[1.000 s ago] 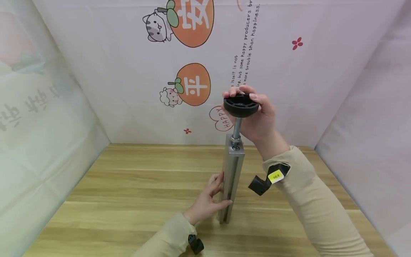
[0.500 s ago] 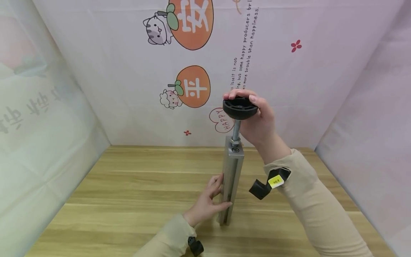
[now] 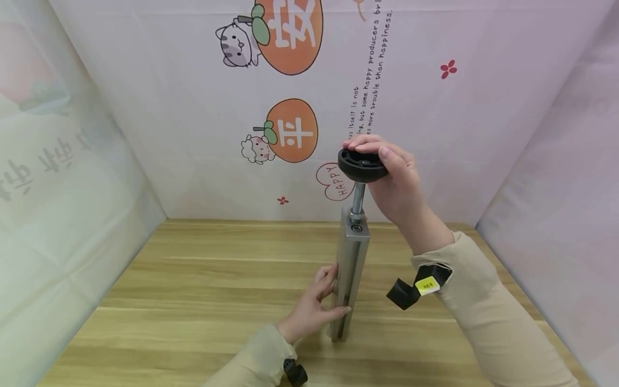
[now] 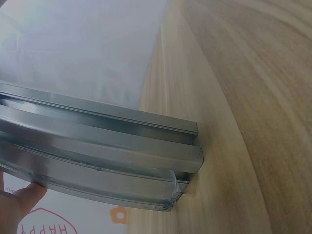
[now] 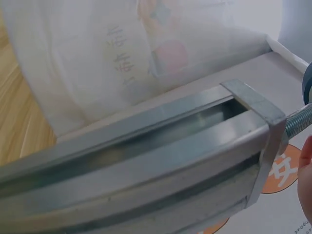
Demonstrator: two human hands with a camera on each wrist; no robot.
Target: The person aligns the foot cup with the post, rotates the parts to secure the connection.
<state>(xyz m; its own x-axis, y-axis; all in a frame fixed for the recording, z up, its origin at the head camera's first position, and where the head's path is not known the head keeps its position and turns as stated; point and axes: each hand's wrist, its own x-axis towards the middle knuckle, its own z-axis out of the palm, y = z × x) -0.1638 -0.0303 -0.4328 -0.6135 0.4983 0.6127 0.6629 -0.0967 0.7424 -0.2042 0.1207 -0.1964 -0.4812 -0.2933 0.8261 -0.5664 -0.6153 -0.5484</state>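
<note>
An aluminium extrusion profile (image 3: 344, 274) stands upright on the wooden table, its slotted sides showing in both wrist views. From the end plate (image 5: 256, 105) on top rises the threaded stem (image 3: 358, 198) of a levelling foot, with a nut (image 3: 357, 216) at its base. The black round foot pad (image 3: 361, 167) faces up, hollow side showing. My right hand (image 3: 398, 185) grips the pad's rim, fingers on the far side and thumb at the right. Lower down, my left hand (image 3: 311, 309) holds the profile, thumb on the near face. Its other fingertips are partly hidden behind the profile.
Wooden table top (image 3: 203, 301) lies under the profile. Pale printed cloth (image 3: 411, 97) hangs behind and at both sides. Black wrist-worn camera mounts (image 3: 406, 293) sit on both sleeves.
My right hand and wrist have shifted right and slightly down, the fingers moving round the foot's rim. The left hand keeps its hold on the profile, which stays upright.
</note>
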